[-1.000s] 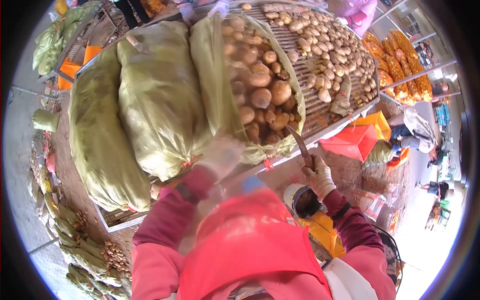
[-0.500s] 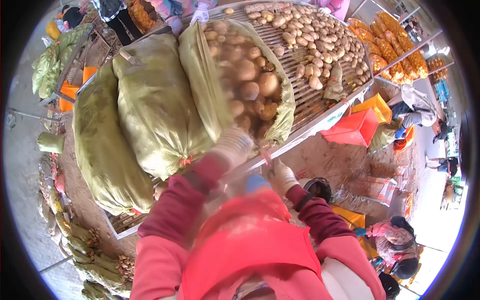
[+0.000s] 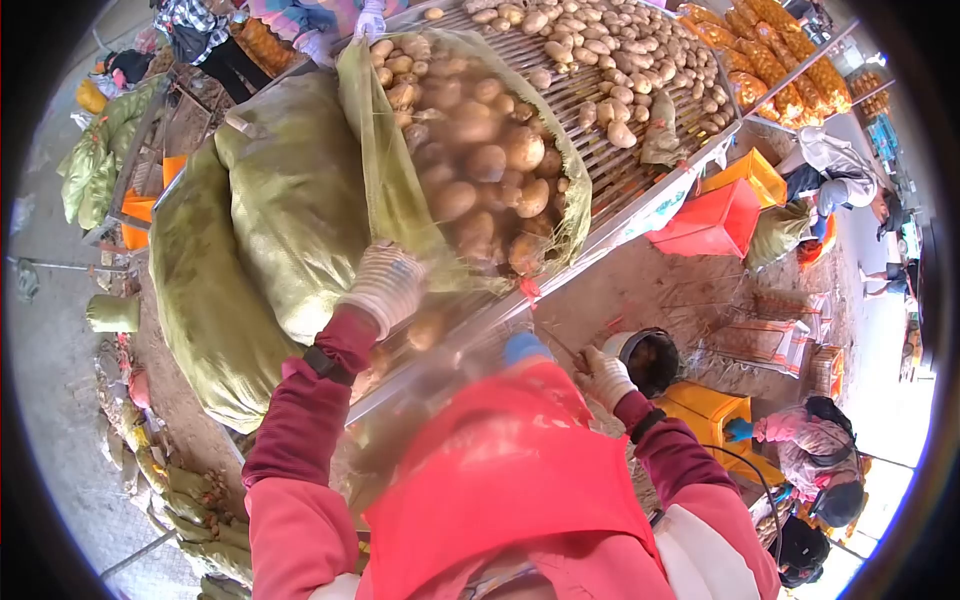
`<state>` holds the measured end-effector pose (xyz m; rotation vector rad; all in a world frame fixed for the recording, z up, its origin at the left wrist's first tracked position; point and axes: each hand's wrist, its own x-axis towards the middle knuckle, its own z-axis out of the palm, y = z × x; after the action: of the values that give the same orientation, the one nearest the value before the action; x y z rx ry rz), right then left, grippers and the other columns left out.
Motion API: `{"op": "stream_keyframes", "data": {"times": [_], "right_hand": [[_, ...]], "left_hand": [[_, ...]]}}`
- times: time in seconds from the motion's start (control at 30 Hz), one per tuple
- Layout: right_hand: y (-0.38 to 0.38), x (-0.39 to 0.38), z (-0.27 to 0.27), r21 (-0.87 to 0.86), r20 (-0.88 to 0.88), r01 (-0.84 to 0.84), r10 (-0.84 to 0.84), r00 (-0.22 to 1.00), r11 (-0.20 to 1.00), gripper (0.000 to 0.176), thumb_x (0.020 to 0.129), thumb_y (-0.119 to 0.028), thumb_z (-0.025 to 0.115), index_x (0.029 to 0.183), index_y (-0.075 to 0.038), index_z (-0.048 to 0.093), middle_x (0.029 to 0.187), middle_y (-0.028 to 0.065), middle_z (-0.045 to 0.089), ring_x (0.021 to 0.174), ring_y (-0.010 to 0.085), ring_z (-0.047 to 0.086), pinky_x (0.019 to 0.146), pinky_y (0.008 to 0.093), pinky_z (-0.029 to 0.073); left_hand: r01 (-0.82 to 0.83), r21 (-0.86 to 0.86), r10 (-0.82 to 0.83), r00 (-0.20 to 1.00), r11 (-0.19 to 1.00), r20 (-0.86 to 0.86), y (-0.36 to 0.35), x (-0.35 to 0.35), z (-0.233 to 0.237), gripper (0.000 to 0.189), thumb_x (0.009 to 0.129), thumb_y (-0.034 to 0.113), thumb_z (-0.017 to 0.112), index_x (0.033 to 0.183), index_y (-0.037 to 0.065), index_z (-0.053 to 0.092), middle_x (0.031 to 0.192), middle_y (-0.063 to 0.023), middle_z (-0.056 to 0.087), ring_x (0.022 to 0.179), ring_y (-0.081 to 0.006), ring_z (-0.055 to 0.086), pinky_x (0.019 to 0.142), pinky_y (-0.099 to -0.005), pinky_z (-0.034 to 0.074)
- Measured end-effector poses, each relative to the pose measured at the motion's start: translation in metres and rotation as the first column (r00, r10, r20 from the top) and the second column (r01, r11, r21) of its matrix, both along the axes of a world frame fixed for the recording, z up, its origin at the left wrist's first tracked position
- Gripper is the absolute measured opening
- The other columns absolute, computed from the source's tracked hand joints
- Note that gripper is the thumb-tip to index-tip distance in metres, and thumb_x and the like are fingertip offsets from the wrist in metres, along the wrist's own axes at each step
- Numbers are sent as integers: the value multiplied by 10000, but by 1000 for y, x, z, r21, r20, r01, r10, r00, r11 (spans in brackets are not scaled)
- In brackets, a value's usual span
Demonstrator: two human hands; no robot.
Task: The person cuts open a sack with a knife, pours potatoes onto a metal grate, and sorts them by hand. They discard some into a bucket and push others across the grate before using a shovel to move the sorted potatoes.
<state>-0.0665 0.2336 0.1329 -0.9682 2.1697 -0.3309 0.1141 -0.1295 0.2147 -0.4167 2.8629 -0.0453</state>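
My left hand (image 3: 385, 288), in a white striped work glove, is closed on the cut edge of an open green woven sack (image 3: 385, 185). The sack lies on its side, and potatoes (image 3: 485, 165) show through its wide opening, several smeared by motion. One blurred potato (image 3: 427, 328) is just right of my left hand, at the front edge of the slatted table. My right hand (image 3: 605, 378), gloved too, is closed in front of the table beside a dark bucket (image 3: 648, 362); I cannot tell what it holds. A red tie (image 3: 529, 290) hangs at the sack's lower corner.
Two full green sacks (image 3: 295, 200) (image 3: 215, 290) lie left of the open one. Loose potatoes spread over the slatted table (image 3: 610, 185). Another person's gloved hand (image 3: 370, 18) is at the sack's far end. Red (image 3: 710, 220) and yellow crates (image 3: 710, 415) stand at right, near a crouching person (image 3: 810, 450).
My left hand has moved left, drawing the sack's flap aside and widening the opening. My right hand has dropped back from the red tie toward the bucket. A potato has come out beside my left hand.
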Motion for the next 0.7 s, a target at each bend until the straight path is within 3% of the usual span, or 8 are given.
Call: {"op": "stream_keyframes", "data": {"times": [0.1,0.13,0.23,0.27,0.37,0.47,0.57,0.7], "right_hand": [[-25,4,-1,-21,98,-179,180,979,984,254,801,-203,669,993,-63,580,960,207,675,945,412,639,776,470,514],[-38,8,6,4,125,-206,203,971,979,302,801,-128,649,1087,-58,582,1024,206,673,981,398,643,805,455,520],[-55,12,1,-270,223,-213,276,935,939,414,810,-81,635,1215,-49,553,1070,212,669,1015,386,646,835,436,526],[-63,11,-2,-225,328,-177,246,912,958,532,812,-55,652,1321,-40,498,1109,209,667,1051,372,645,867,422,527],[-86,5,-19,-214,193,-292,333,923,932,466,821,-108,677,1267,-70,547,1080,196,680,1031,369,650,858,432,527],[-139,6,17,69,65,-519,515,855,852,339,829,-158,668,1161,-102,633,1017,179,698,983,362,666,836,448,528],[-174,12,23,32,-74,-585,586,807,810,188,835,-183,646,1004,-124,705,937,166,708,927,353,678,802,451,531],[-223,32,9,190,-138,-782,805,577,594,180,843,-215,642,962,-110,726,902,131,716,845,350,692,735,463,546]], "left_hand": [[-32,23,30,996,999,80,-3,6,-5,224,802,318,693,885,111,707,931,-75,708,989,-262,644,983,-405,431],[-87,49,78,984,995,162,1,1,6,269,818,348,699,937,107,699,989,-81,701,1040,-255,629,998,-411,422],[-80,57,73,991,995,115,-4,6,-3,290,825,361,700,959,104,694,1000,-84,699,1054,-262,627,1004,-416,420],[-77,50,70,989,996,134,-6,6,-5,308,817,369,709,968,100,692,1014,-88,696,1068,-268,622,1010,-417,417],[-57,56,52,995,997,88,-9,9,-12,321,811,374,713,973,98,692,1016,-90,696,1075,-267,620,1015,-418,415],[-70,63,63,992,996,112,-9,7,-10,309,800,365,721,963,104,695,979,-87,700,1032,-270,638,991,-415,432],[-71,61,66,995,996,74,-13,7,-11,274,787,332,722,941,106,694,927,-85,700,971,-272,653,960,-408,447],[-71,79,75,996,994,-41,-11,-4,1,221,765,262,712,925,110,696,918,-94,699,962,-271,653,955,-402,451]]}}
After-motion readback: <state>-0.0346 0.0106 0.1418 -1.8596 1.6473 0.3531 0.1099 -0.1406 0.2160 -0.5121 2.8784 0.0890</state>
